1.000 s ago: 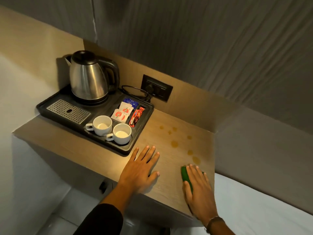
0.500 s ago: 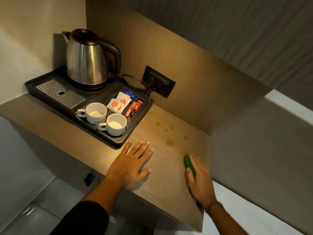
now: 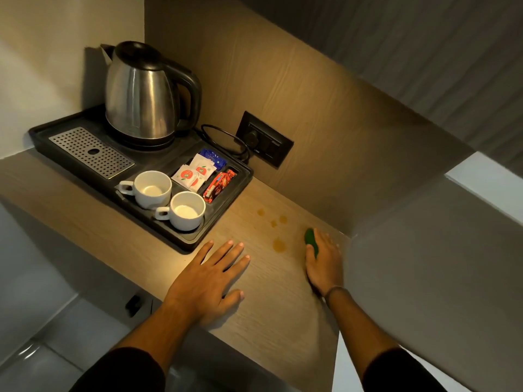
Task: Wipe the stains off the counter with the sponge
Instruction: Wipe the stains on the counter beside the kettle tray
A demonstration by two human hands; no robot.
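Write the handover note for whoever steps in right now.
Left hand: flat on the counter, fingers spread, holding nothing.
Right hand: pressing the green sponge onto the counter near the back right corner.
Stains: four amber spots lie between the black tray and the sponge.
Done: none of these four is wiped.
Left: sweep the sponge leftward over them.

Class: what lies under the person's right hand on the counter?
A green sponge, pressed under the right hand on the counter. Only its left edge shows; anything beneath it is covered.
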